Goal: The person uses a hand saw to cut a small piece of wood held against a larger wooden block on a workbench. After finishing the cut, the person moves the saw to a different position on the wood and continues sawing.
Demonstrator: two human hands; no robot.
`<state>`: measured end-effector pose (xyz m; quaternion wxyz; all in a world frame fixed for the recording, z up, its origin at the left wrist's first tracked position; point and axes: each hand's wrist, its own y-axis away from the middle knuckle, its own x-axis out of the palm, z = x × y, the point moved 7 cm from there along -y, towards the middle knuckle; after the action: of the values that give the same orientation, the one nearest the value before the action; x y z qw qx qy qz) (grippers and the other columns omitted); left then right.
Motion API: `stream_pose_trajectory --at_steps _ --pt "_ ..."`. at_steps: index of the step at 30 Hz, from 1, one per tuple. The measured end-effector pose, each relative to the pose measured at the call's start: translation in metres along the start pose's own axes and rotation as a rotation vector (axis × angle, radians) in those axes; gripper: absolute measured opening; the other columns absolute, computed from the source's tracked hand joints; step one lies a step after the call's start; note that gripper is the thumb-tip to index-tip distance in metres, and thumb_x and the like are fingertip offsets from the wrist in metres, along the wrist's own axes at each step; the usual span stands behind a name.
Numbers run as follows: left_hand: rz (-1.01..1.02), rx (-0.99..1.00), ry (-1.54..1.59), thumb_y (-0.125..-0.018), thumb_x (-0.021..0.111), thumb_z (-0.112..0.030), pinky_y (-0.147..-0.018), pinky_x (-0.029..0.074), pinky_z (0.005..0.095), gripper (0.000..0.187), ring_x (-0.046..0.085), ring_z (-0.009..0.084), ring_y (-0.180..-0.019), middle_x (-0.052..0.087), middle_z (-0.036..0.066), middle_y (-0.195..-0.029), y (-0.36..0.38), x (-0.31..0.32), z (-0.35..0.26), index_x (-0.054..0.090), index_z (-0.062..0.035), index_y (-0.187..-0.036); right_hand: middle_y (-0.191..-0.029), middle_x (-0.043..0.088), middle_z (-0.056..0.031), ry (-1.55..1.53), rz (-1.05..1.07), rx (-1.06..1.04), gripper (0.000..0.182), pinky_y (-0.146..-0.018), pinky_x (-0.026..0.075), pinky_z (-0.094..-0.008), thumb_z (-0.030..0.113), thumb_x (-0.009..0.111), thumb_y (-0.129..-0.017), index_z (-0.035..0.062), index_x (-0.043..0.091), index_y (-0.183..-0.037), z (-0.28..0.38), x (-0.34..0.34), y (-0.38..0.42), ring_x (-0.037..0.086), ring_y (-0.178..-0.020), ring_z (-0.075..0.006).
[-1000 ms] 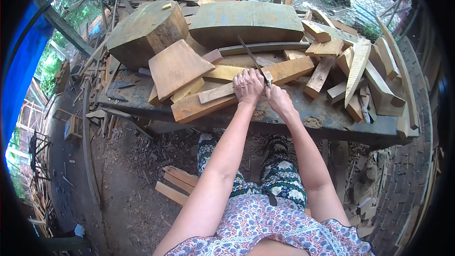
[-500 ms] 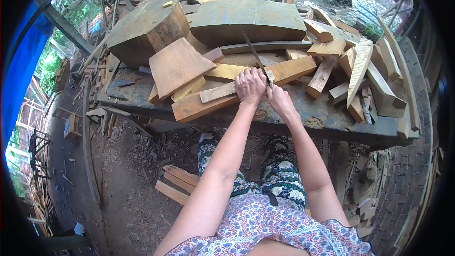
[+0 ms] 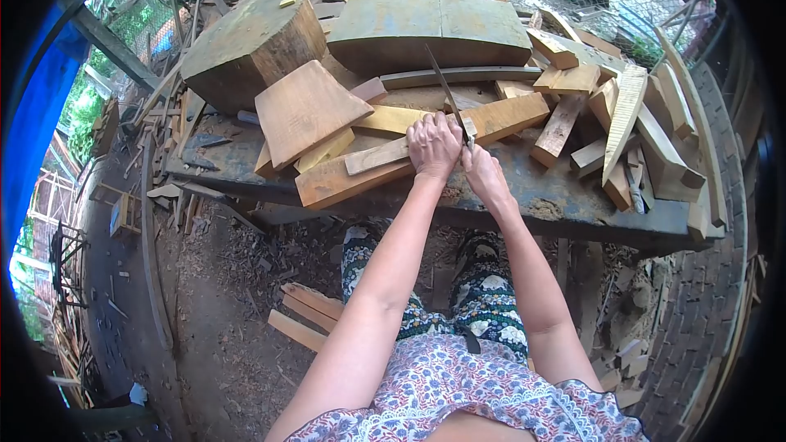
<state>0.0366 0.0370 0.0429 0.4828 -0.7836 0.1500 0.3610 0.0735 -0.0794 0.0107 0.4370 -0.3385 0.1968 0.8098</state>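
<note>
My right hand is closed around the handle of a handsaw, and the handle is mostly hidden by the fingers. The saw's narrow dark blade points away from me, tilted a little to the left. Right beside the blade, my left hand is closed over a small pale wooden strip and presses it down. That strip lies on a thicker wooden beam, which runs slantwise across the workbench. The blade crosses at the strip's right end, close to my left fingers; the exact contact is hard to see.
The dark workbench bears a large wood block, a long curved block and a flat trapezoid board. Several offcuts are heaped on the right. Wooden pieces lie on the ground beside my legs.
The saw blade's tip reaches slightly farther away from me. My left hand stays on the strip, and the view has shifted a little.
</note>
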Motion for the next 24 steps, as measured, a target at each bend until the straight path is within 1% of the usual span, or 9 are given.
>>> stream_pose_trajectory --at_steps 2,7,9,11,14,15,17,24 --pt "0.005 0.0 0.004 -0.083 0.05 -0.026 -0.071 0.045 0.0409 0.022 0.061 0.0281 -0.075 0.062 0.011 -0.078 0.0 0.0 0.0 0.062 -0.0077 -0.08 -0.098 0.061 -0.0317 -0.047 -0.001 -0.013 0.037 -0.082 0.044 -0.0559 0.032 0.041 -0.098 -0.0007 0.057 -0.104 -0.001 0.002 0.0 0.056 -0.099 -0.0486" --pt "-0.003 0.007 0.005 -0.082 0.051 -0.027 -0.071 0.045 0.0408 0.023 0.061 0.0281 -0.074 0.062 0.011 -0.077 0.0 0.0 0.0 0.062 -0.0077 -0.08 -0.099 0.061 -0.0303 -0.102 -0.018 -0.006 0.038 -0.081 0.044 -0.0555 0.032 0.039 -0.098 -0.0012 0.056 -0.104 0.0 0.004 0.002 0.055 -0.099 -0.0485" --pt "-0.04 0.011 0.012 -0.082 0.051 -0.027 -0.07 0.045 0.0412 0.022 0.06 0.0282 -0.073 0.061 0.011 -0.075 0.0 -0.002 -0.001 0.062 -0.0077 -0.079 -0.099 0.061 -0.0301 -0.109 -0.019 0.002 0.039 -0.081 0.044 -0.0552 0.033 0.038 -0.099 -0.0013 0.056 -0.104 -0.005 0.008 0.002 0.055 -0.099 -0.0483" --pt "-0.022 0.01 0.01 -0.082 0.051 -0.027 -0.07 0.045 0.0414 0.022 0.061 0.0284 -0.074 0.062 0.011 -0.076 0.0 -0.001 -0.002 0.061 -0.0076 -0.078 -0.096 0.061 -0.0301 -0.214 -0.078 -0.065 0.04 -0.079 0.043 -0.0537 0.034 0.039 -0.099 -0.0019 0.056 -0.101 -0.009 0.013 0.0 0.056 -0.097 -0.0486" --pt "-0.004 -0.002 0.008 -0.082 0.052 -0.026 -0.07 0.045 0.0419 0.021 0.061 0.0287 -0.074 0.062 0.012 -0.076 -0.001 -0.001 0.0 0.06 -0.0073 -0.077 -0.091 0.061 -0.0294 -0.308 -0.062 -0.042 0.041 -0.076 0.043 -0.0529 0.035 0.039 -0.099 -0.0023 0.056 -0.099 -0.012 0.019 -0.001 0.056 -0.093 -0.0492" --pt "-0.008 -0.007 0.018 -0.082 0.052 -0.026 -0.07 0.045 0.0421 0.021 0.061 0.0288 -0.074 0.062 0.012 -0.076 0.0 -0.001 0.0 0.06 -0.0072 -0.077 -0.091 0.061 -0.0294 -0.31 -0.059 -0.037 0.041 -0.076 0.043 -0.0529 0.035 0.039 -0.099 -0.0023 0.056 -0.099 -0.013 0.022 0.001 0.056 -0.093 -0.0492" --pt "-0.008 -0.005 0.019 -0.082 0.053 -0.026 -0.07 0.045 0.0421 0.021 0.061 0.029 -0.074 0.062 0.012 -0.076 -0.001 -0.002 -0.001 0.06 -0.007 -0.077 -0.087 0.061 -0.0284 -0.3 -0.138 -0.059 0.04 -0.073 0.044 -0.052 0.035 0.041 -0.099 -0.0022 0.056 -0.097 -0.013 0.021 0.0 0.057 -0.089 -0.0491" --pt "-0.01 -0.01 0.02 -0.082 0.053 -0.025 -0.071 0.046 0.0415 0.021 0.062 0.0293 -0.074 0.063 0.012 -0.077 -0.002 -0.003 -0.001 0.062 -0.0064 -0.077 -0.086 0.062 -0.028 -0.333 -0.143 -0.023 0.039 -0.073 0.044 -0.0511 0.034 0.042 -0.099 -0.0024 0.056 -0.097 -0.015 0.025 0.0 0.058 -0.09 -0.0479"
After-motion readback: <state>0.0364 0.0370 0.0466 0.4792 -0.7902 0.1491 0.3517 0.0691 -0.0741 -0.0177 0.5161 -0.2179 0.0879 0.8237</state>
